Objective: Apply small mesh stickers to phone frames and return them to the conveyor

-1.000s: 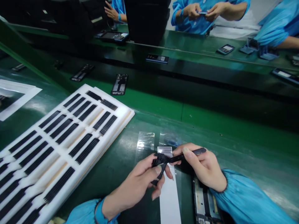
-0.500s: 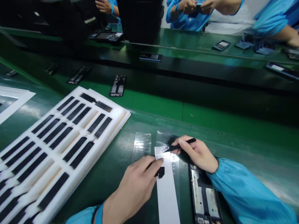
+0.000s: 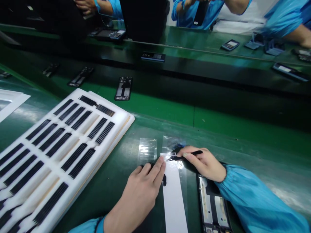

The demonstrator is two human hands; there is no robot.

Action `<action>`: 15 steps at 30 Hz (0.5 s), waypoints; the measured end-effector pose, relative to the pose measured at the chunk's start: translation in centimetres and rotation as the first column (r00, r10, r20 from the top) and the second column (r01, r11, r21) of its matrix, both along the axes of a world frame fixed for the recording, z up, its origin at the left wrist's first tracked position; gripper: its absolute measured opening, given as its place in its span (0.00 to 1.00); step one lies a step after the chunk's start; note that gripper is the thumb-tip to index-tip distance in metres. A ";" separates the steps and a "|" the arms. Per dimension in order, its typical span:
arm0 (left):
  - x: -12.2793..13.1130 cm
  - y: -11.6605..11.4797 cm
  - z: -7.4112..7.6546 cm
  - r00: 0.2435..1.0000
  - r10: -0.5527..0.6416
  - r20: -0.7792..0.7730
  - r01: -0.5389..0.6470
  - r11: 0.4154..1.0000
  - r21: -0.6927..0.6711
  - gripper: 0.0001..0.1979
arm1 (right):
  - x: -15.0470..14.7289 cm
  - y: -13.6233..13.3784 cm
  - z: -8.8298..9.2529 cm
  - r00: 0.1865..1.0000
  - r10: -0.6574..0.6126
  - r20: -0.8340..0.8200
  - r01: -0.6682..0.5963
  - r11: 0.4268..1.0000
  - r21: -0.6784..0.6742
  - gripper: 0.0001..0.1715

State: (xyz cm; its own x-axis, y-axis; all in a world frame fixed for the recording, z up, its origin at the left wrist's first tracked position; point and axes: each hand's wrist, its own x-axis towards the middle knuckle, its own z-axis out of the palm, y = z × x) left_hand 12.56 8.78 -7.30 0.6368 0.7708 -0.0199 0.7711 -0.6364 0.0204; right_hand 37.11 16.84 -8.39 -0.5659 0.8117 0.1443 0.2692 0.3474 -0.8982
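Observation:
My left hand [image 3: 143,189] lies on the green bench, fingers stretched out, fingertips pressing the left edge of a long white backing strip [image 3: 174,200]. A small black part [image 3: 164,180] peeks out under those fingers. My right hand [image 3: 202,161] pinches black tweezers [image 3: 186,155], whose tips rest on the dotted top end of the strip. A phone frame [image 3: 213,208] lies just below my right wrist.
A white foam tray [image 3: 60,152] with several black strips fills the left. Clear film pieces [image 3: 147,149] lie above the strip. Phone frames [image 3: 123,87] ride the conveyor beyond. Other people in blue sleeves [image 3: 187,14] work across the belt.
Both hands came down from holding a black part in the air. The left hand flattened onto the strip. The tweezers moved to the strip's dotted top end.

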 end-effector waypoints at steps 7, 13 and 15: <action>0.2 0.1 0.5 1.000 -0.009 -0.025 0.008 0.999 -0.031 0.34 | -0.1 0.0 0.3 1.000 0.015 0.001 -0.015 0.995 0.094 0.15; 0.1 0.0 0.4 0.999 -0.010 -0.047 0.008 0.998 -0.056 0.36 | -0.3 -0.5 0.7 0.999 0.011 0.041 -0.014 0.996 0.083 0.12; 0.1 0.0 0.2 0.998 -0.015 -0.053 0.012 0.999 -0.053 0.36 | -0.4 -0.6 0.8 0.998 0.001 0.068 -0.005 0.998 0.061 0.13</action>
